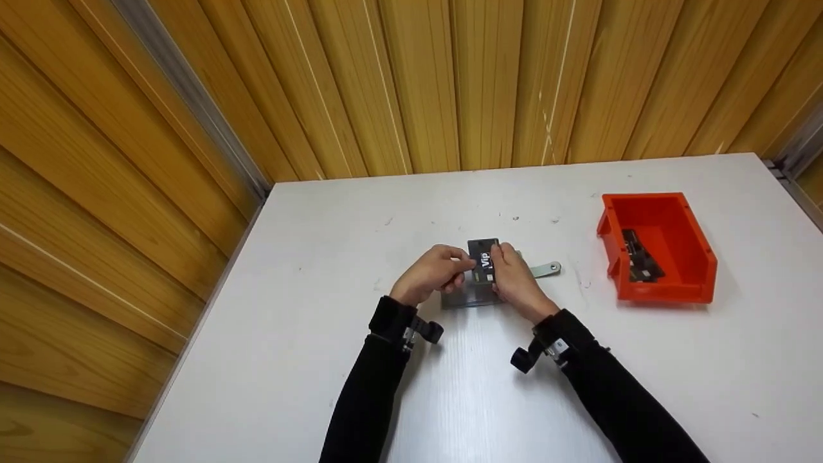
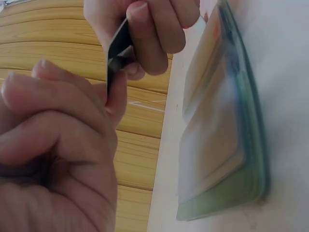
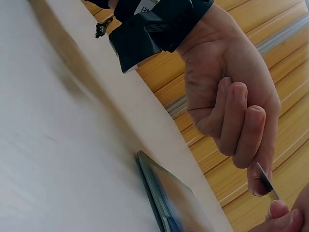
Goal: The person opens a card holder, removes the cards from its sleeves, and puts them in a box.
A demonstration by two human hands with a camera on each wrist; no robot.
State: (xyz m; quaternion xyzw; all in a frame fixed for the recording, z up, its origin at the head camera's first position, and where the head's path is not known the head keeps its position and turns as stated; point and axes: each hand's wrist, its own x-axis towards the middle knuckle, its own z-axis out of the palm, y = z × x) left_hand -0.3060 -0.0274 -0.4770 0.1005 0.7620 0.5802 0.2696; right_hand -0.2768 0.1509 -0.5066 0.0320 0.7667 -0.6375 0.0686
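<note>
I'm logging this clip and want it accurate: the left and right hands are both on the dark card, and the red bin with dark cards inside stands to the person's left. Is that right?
One thing is wrong: the red bin with dark cards inside stands to the person's right, as the head view shows. The left hand and right hand are both on the dark card.

Card (image 1: pixel 483 254) in high head, close wrist views

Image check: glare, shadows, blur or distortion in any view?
Head: glare on the white table between the sleeves, shadow beside the left sleeve, "Vip" on the card legible; left wrist: green-edged case soft, wall panels slightly bowed; right wrist: blurry brownish band, shadow or reflection, across the table.
</note>
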